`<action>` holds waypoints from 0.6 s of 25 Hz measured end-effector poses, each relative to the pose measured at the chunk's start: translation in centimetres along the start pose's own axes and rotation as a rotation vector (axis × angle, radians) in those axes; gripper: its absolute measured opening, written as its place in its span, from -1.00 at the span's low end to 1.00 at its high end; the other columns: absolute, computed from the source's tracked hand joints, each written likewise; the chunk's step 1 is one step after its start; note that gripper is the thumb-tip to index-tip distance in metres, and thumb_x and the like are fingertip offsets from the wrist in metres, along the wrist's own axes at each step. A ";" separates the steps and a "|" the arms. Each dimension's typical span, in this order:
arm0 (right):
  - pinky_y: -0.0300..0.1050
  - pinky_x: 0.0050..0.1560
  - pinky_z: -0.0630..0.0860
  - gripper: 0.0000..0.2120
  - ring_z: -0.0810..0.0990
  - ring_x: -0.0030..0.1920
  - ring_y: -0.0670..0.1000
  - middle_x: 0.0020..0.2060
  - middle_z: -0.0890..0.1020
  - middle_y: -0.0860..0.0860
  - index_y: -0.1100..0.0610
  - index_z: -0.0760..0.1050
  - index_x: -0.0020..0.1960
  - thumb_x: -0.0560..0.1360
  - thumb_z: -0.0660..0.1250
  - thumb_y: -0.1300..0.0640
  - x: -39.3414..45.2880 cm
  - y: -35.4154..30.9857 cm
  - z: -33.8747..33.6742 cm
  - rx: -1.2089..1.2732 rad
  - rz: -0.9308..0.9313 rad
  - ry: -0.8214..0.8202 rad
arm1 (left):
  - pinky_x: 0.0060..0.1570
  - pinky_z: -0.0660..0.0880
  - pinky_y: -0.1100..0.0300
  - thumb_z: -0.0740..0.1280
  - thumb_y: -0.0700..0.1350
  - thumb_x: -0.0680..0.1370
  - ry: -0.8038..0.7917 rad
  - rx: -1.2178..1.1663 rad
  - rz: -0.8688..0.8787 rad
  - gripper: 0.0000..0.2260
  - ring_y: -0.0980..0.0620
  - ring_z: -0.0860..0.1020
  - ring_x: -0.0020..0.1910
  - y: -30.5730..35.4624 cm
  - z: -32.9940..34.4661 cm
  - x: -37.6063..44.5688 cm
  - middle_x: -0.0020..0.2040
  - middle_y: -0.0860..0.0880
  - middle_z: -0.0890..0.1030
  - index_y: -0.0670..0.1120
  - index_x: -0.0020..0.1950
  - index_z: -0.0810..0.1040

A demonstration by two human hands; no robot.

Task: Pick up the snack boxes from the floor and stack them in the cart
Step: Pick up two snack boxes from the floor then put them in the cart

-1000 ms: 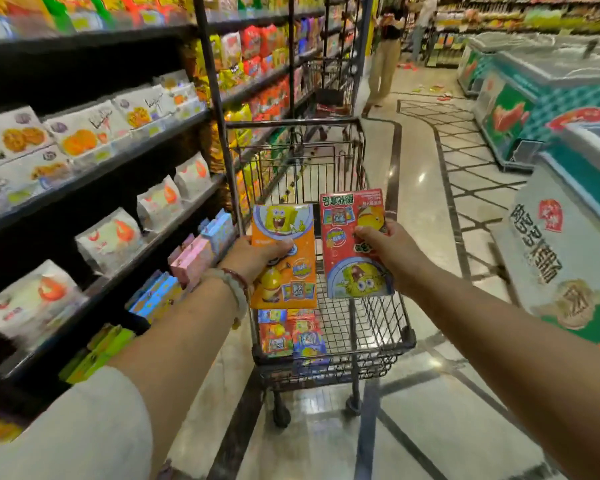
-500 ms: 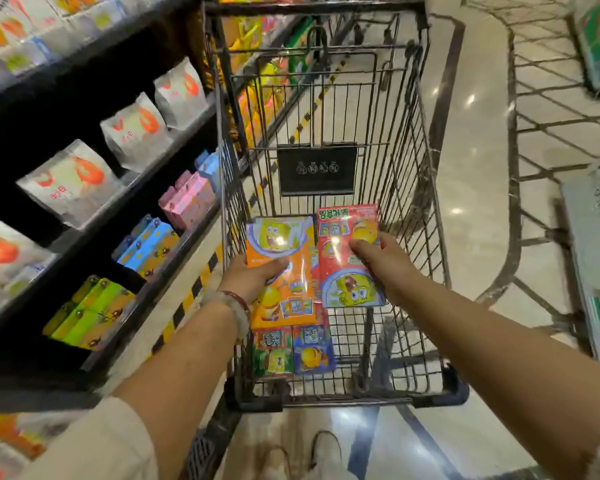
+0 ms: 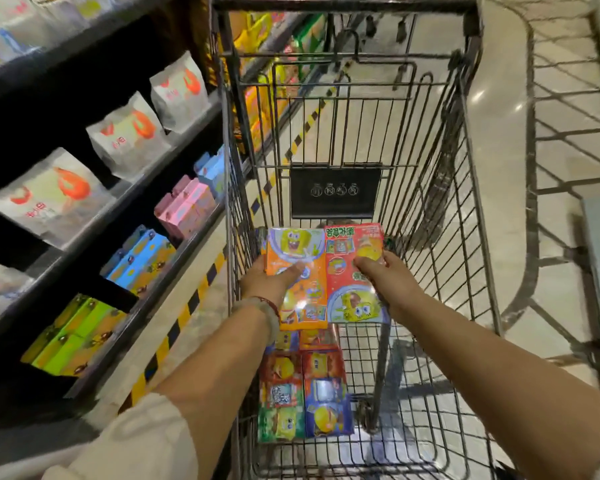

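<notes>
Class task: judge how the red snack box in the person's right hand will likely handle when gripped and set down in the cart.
The red snack box probably stays stiff: it keeps flat though the right hand grips one edge. Its glossy glare suggests slippery wrap. Flat faces should stack, not roll.

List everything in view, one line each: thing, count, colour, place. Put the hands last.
orange snack box: one, orange, held over the cart, left of the red one.
red snack box: one, red, held over the cart, edge to edge with the orange one.
boxes in cart: several, red, green and blue, on the cart floor at its left side.
cart: one, dark wire, centre.
black sign: one, on the cart's far wall.
white bags: several, white with orange print, on the left shelves.
shelf boxes: pink, blue and green, on the lower left shelf.
left hand: grips the orange box.
right hand: grips the red box.
</notes>
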State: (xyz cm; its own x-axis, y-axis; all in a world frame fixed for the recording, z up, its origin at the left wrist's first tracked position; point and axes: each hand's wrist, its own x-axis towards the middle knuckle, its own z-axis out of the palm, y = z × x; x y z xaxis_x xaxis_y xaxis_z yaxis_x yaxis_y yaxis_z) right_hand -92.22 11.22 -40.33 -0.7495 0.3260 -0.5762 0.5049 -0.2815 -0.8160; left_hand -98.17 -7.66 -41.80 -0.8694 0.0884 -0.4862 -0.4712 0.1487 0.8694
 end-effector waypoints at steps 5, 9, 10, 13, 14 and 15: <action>-0.04 -0.28 0.63 -0.64 0.70 -0.19 0.14 -0.03 0.67 0.21 0.23 0.42 0.25 0.53 0.35 0.08 6.4 1.8 0.0 0.041 0.092 0.001 | 0.26 0.35 0.03 0.49 -0.06 0.40 0.208 0.094 -0.024 -0.24 -0.17 0.35 0.37 -1.0 2.7 5.0 0.43 -0.18 0.31 -0.20 0.46 0.18; -0.18 -0.49 0.53 -0.52 0.64 -0.42 -0.01 -0.16 0.66 0.16 0.25 0.28 0.26 0.48 0.42 0.13 11.9 5.6 0.4 0.029 0.157 0.088 | 0.06 0.47 -0.04 0.52 -0.07 0.36 0.397 0.175 -0.073 -0.42 -0.25 0.49 0.19 -5.4 4.1 8.3 0.24 -0.29 0.47 -0.25 0.23 0.33; -0.22 -0.53 0.50 -0.55 0.62 -0.48 -0.04 -0.23 0.64 0.13 0.25 0.28 0.24 0.48 0.41 0.17 13.1 6.6 0.5 0.031 0.172 0.072 | 0.09 0.47 -0.09 0.52 -0.05 0.36 0.428 0.176 -0.116 -0.39 -0.27 0.48 0.20 -6.5 4.3 9.0 0.25 -0.30 0.47 -0.25 0.27 0.33; -0.19 -0.47 0.54 -0.67 0.61 -0.42 0.02 -0.19 0.57 0.16 0.16 0.26 0.14 0.50 0.35 0.27 15.6 8.9 0.9 0.044 0.216 0.034 | 0.07 0.47 -0.06 0.50 -0.03 0.39 0.497 0.190 -0.199 -0.39 -0.28 0.51 0.16 -9.1 4.5 11.1 0.24 -0.26 0.49 -0.23 0.30 0.34; -0.15 -0.40 0.57 -0.68 0.61 -0.36 0.06 -0.13 0.56 0.19 0.15 0.26 0.15 0.50 0.34 0.28 16.6 9.6 1.0 0.038 0.216 0.018 | -0.01 0.45 0.01 0.47 -0.05 0.42 0.519 0.208 -0.221 -0.47 -0.25 0.52 0.10 -9.7 4.5 12.1 0.19 -0.24 0.51 -0.23 0.27 0.36; -0.08 -0.30 0.61 -0.66 0.62 -0.29 0.10 -0.06 0.56 0.21 0.16 0.28 0.18 0.49 0.34 0.29 17.3 10.1 1.1 0.032 0.210 0.004 | -0.09 0.41 0.07 0.43 -0.08 0.46 0.541 0.212 -0.248 -0.56 -0.21 0.52 0.03 -10.3 4.6 12.8 0.14 -0.22 0.54 -0.23 0.23 0.38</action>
State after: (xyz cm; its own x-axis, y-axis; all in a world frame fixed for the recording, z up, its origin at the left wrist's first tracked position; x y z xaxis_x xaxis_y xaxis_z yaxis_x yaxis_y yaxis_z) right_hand -100.54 13.03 -58.53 -0.6274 0.2606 -0.7338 0.6360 -0.3723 -0.6760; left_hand -103.80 -3.54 -57.36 -0.7168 -0.4763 -0.5092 -0.6765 0.2981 0.6734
